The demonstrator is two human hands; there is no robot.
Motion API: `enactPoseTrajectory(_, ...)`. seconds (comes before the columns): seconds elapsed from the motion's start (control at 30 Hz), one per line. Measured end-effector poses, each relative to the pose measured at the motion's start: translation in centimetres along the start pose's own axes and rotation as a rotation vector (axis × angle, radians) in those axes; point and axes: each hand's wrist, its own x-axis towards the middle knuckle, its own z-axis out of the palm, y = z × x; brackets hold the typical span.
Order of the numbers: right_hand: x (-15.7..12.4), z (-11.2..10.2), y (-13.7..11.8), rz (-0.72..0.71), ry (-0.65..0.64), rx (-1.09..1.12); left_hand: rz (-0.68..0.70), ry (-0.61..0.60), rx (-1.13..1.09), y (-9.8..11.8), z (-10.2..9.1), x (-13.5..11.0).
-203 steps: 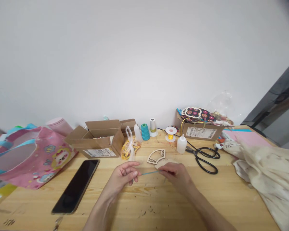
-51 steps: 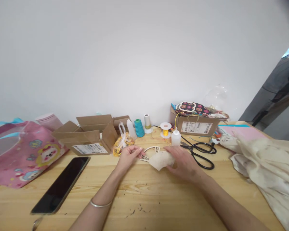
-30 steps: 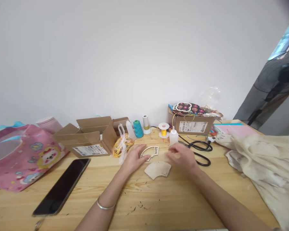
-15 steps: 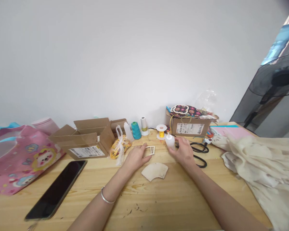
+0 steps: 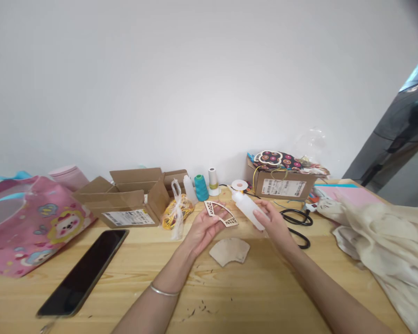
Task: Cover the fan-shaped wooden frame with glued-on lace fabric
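My left hand [image 5: 202, 228] holds a fan-shaped wooden cut-out frame [image 5: 221, 213] lifted off the table, fingers curled under it. My right hand [image 5: 271, 219] grips a small white squeeze bottle [image 5: 248, 208], tilted with its nozzle pointing left toward the frame. A fan-shaped beige fabric piece [image 5: 230, 251] lies flat on the wooden table [image 5: 230, 297] just below both hands.
Black scissors [image 5: 297, 223] lie right of my right hand. Open cardboard boxes [image 5: 125, 199], a bag of yellow cord [image 5: 177, 214], thread spools [image 5: 201, 187], a phone [image 5: 82, 272], a pink bag [image 5: 31, 222] and cream cloth [image 5: 386, 232] surround the work spot.
My right hand left the fabric piece, reached back and picked up the squeeze bottle. My left hand lifted the wooden frame off the table.
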Motion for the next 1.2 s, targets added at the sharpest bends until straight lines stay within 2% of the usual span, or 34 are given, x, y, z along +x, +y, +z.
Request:
enactPoseTrajectory(0.13, -0.1, -0.6, -1.3, -0.006, 0.123, 0.289, -0.035, -0.054, -0.054, -0.2, -0.1, -0.3)
enactPoseTrajectory(0.23, 0.0, -1.2, -2.8, 0.005, 0.127, 0.58, -0.051, -0.09, -0.072, -0.2, 0.1, -0.3)
enactPoseTrajectory(0.37, 0.8, -1.2, -5.0, 0.13, 0.135, 0.953, -0.057, -0.12, -0.094, -0.2, 0.3, -0.3)
enactPoseTrajectory(0.47, 1.5, -0.2, -6.1, 0.179, 0.082, 1.068, -0.051, -0.13, -0.091, -0.2, 0.4, -0.3)
enactPoseTrajectory(0.57, 1.9, 1.4, -6.2, 0.206, -0.019, 1.008, -0.055, -0.13, -0.095, -0.3, 0.3, -0.3)
enactPoseTrajectory(0.67, 2.0, 2.9, -5.4, 0.081, -0.058, 0.846, -0.053, -0.134, -0.107, -0.4, 0.4, -0.3)
enactPoseTrajectory(0.8, 1.6, 3.5, -3.8, -0.163, 0.029, 0.538, -0.044, -0.166, -0.069, -0.4, 0.5, -0.2)
enactPoseTrajectory(0.9, 1.2, 3.2, -2.8, -0.262, 0.085, 0.37, -0.049, -0.21, -0.028, -0.5, 0.5, -0.2)
enactPoseTrajectory(1.07, 0.7, 3.1, -2.6, -0.318, 0.084, 0.269, -0.087, -0.221, 0.001, -0.9, 0.5, -0.2)
enactPoseTrajectory(1.2, 0.3, 3.3, -2.9, -0.304, 0.194, 0.209, -0.119, -0.236, 0.013, -1.2, 0.6, -0.3)
